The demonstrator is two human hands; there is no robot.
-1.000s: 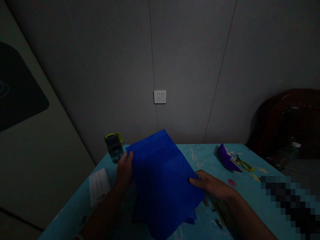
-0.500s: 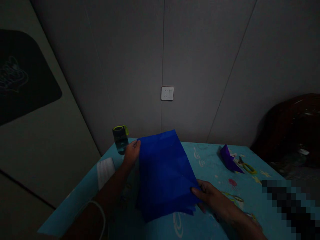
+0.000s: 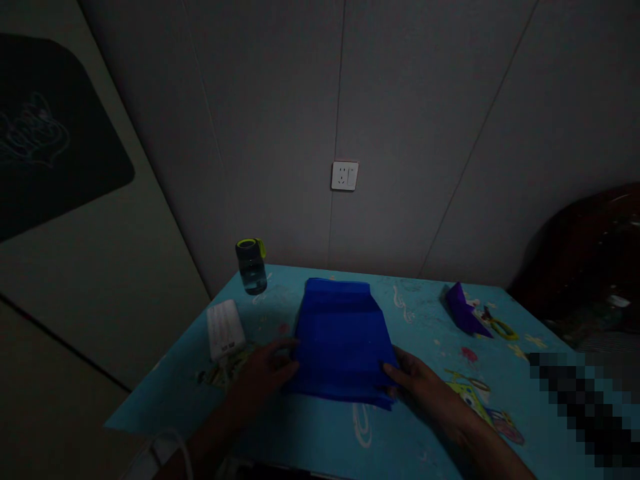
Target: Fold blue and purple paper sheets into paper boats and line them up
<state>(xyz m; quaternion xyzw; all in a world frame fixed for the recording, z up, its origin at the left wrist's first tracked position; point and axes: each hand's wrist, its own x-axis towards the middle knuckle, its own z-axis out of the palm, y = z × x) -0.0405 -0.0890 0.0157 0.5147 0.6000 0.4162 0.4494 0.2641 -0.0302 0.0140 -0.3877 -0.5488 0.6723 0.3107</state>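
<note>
Several blue sheets of paper (image 3: 343,333), loosely stacked with uneven edges, are low over the middle of the table. My right hand (image 3: 420,380) pinches their lower right side, thumb on top and fingers beneath. At the lower left edge is my left hand (image 3: 265,377), its thumb and forefinger apart beside the paper; whether the fingertips touch it I cannot tell. A white cord or band loops around the left wrist.
On the blue patterned tabletop (image 3: 400,427) stand a dark bottle (image 3: 253,270) and a white pleated pack (image 3: 225,328) at left. A folded purple paper piece (image 3: 465,310) and yellow-handled scissors (image 3: 501,328) lie at right. A wall with a socket (image 3: 345,176) rises behind.
The blue sheets have come down from a raised, tilted position to lie flatter. My left hand has left their upper left corner and moved down to the lower left edge. The right hand keeps its grip.
</note>
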